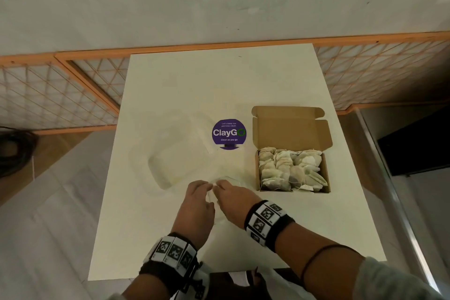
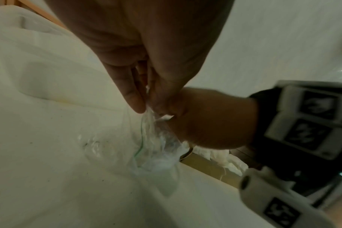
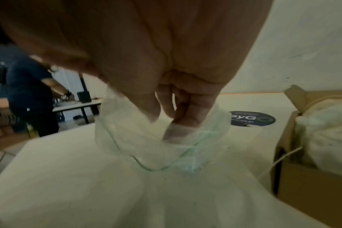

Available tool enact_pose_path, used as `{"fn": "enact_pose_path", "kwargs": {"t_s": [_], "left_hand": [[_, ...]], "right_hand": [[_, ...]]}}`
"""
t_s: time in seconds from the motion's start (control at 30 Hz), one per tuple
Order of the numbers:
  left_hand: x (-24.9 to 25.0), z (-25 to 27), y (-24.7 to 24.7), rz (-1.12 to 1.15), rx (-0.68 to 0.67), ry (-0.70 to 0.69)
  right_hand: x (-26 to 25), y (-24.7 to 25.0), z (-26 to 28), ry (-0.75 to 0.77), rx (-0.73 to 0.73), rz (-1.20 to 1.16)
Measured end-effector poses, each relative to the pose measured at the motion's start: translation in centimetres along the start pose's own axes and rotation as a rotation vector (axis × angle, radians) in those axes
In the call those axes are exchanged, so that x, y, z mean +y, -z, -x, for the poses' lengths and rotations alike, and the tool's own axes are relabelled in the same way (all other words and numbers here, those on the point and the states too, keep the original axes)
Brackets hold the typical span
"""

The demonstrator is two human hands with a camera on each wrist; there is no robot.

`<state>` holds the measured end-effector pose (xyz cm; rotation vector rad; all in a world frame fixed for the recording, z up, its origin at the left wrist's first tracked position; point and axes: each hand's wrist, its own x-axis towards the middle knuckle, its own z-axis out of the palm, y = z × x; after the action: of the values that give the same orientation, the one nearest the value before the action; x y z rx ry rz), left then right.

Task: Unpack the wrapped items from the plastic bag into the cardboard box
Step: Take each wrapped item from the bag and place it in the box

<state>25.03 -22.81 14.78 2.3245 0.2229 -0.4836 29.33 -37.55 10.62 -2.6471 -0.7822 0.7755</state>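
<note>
A clear, crumpled plastic bag with a green seam lies on the white table near its front middle. My left hand pinches one side of the bag's mouth between thumb and fingers. My right hand grips the other side, fingertips curled into the bag's opening. The bag looks empty. To the right stands the open cardboard box, filled with several pale wrapped tea bags, also seen in the right wrist view.
A clear plastic tray lies left of the hands. A round purple "ClayGo" sticker is on the table between tray and box. An orange-framed mesh partition stands behind the table. A person stands at another table far off.
</note>
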Motion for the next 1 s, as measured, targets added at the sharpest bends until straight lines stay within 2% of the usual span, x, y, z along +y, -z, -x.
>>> {"fn": "enact_pose_path", "kwargs": {"t_s": [0.1, 0.27, 0.37, 0.5, 0.57, 0.67, 0.77, 0.9, 1.0], "left_hand": [[0.7, 0.4, 0.2, -0.002, -0.039, -0.053], [1.7, 1.1, 0.0, -0.087, -0.095, -0.156], [1.4, 1.2, 0.1, -0.106, -0.110, -0.184], [0.4, 0.8, 0.8, -0.085, -0.063, -0.165], [0.1, 0.4, 1.4, -0.036, -0.015, -0.148], [-0.4, -0.2, 2.1, 0.017, 0.043, -0.137], [-1.0, -0.8, 2.4, 0.036, 0.037, -0.129], [-0.9, -0.7, 3.2, 0.014, 0.013, -0.128], [0.9, 0.4, 4.9, 0.026, 0.077, -0.224]], "right_hand": [[-0.6, -0.9, -1.2, -0.104, 0.003, 0.062], [-1.3, -1.3, -1.0, -0.195, -0.081, 0.135], [-1.2, -1.3, -0.3, -0.192, -0.014, 0.107], [-1.1, 0.4, 1.7, -0.185, 0.084, -0.175], [-1.1, 2.0, 3.6, -0.231, 0.159, -0.308], [-1.3, 5.0, 7.0, -0.305, 0.297, -0.688], [-1.9, 8.0, 9.7, -0.336, 0.340, -1.039], [-2.9, 10.5, 11.6, -0.315, 0.391, -1.270], [-3.3, 11.4, 12.3, -0.284, 0.407, -1.357]]}}
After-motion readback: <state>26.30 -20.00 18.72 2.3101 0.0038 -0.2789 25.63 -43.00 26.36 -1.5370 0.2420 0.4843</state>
